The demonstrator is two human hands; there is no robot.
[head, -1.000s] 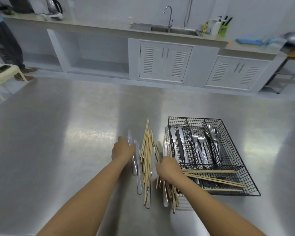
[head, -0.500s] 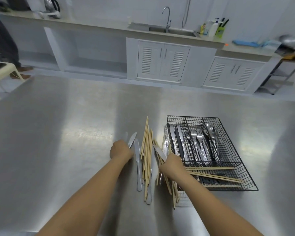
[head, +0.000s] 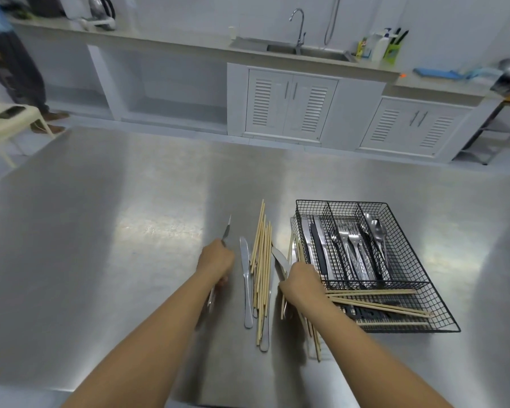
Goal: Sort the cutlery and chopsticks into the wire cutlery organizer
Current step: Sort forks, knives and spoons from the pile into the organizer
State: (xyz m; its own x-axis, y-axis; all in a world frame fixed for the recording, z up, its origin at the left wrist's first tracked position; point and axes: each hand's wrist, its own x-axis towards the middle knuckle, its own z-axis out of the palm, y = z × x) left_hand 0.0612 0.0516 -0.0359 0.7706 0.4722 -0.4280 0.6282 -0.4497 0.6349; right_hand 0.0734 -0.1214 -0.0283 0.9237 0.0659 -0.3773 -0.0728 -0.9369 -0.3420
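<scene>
My left hand (head: 215, 262) grips a knife (head: 226, 229), blade up off the table (head: 100, 245). My right hand (head: 299, 282) clutches another knife (head: 279, 260) beside loose chopsticks (head: 261, 260). Beyond, the organizer (head: 418, 275) holds knives, forks (head: 349, 248), spoons (head: 376, 231).

brushed matt steel table (head: 100, 231), black wire organizer (head: 424, 290), pale wooden chopsticks (head: 261, 260), glossy metal knives (head: 246, 278).

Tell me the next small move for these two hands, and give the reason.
Probably carry both knives right and lay them in the organizer's left compartment. The left hand holds one knife with its blade raised off the table, and the right hand grips another; the knives already sorted lie in that compartment.
</scene>
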